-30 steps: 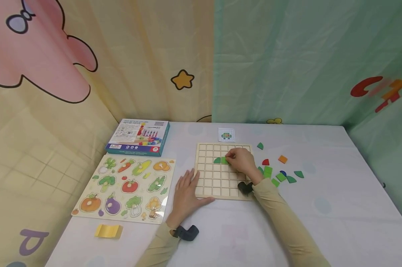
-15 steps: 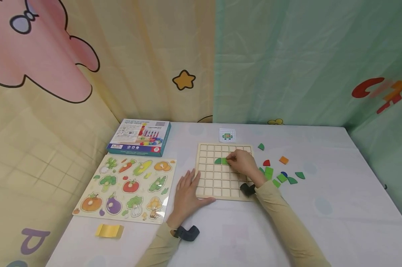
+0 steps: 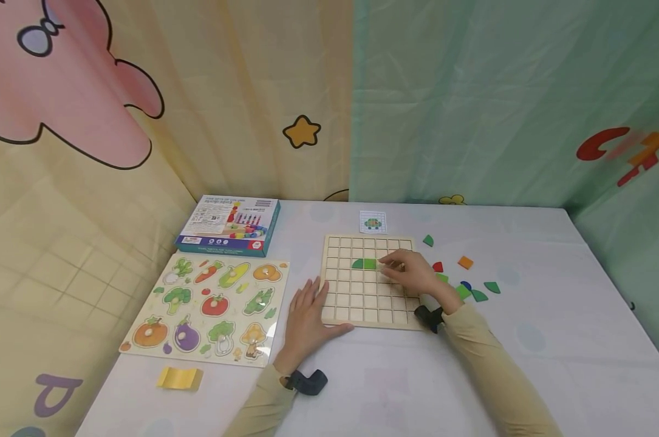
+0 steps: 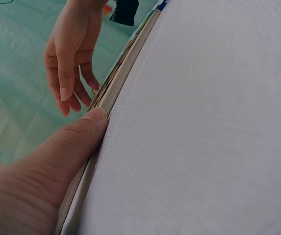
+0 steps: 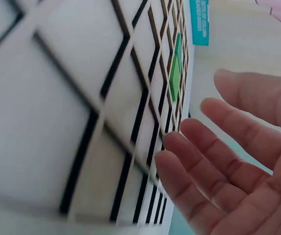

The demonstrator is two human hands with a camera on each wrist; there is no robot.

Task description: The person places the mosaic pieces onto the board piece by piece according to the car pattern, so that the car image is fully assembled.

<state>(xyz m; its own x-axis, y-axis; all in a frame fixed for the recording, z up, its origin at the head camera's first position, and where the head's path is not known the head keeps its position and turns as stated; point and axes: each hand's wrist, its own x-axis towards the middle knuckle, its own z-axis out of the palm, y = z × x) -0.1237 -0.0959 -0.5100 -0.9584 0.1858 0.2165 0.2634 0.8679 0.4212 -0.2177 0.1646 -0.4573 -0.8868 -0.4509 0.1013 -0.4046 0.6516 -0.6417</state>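
- The right hand (image 3: pixel 413 271) floats just over the wooden grid board (image 3: pixel 362 306), with its fingers (image 5: pixel 199 161) straight, a little apart and holding nothing.
- Just past the tips of those fingers sit two green pieces in the board: a green square piece (image 3: pixel 370 264) and, touching its far side, a dark green rounded piece (image 3: pixel 357 263).
- In the right wrist view the green square shows as a thin bright strip (image 5: pixel 175 73) in one cell beyond the fingers (the view is blurry).
- The left hand (image 3: pixel 307 315) lies flat on the worktop (image 3: pixel 526 364), fingers straight, with its thumb (image 4: pixel 89 125) pressed against the near edge of the board (image 4: pixel 106 98).
- Behind the right hand, on the worktop, loose pieces are scattered: a red piece (image 3: pixel 437 266), an orange square (image 3: pixel 464 262), a blue piece (image 3: pixel 465 284) and several green ones (image 3: pixel 491 286).
- One more green piece (image 3: pixel 428 240) lies alone beside the far corner of the board.
- Past the board from both hands lies a small picture card (image 3: pixel 373 222).
- Off to the side of the left hand is a vegetable puzzle (image 3: pixel 209 312), with a blue box (image 3: pixel 228 225) beyond it.
- Near the left arm, a small yellow thing (image 3: pixel 179 377) lies on the worktop (I cannot tell what it is).
- Each wrist wears a dark strap (image 3: pixel 307 382).
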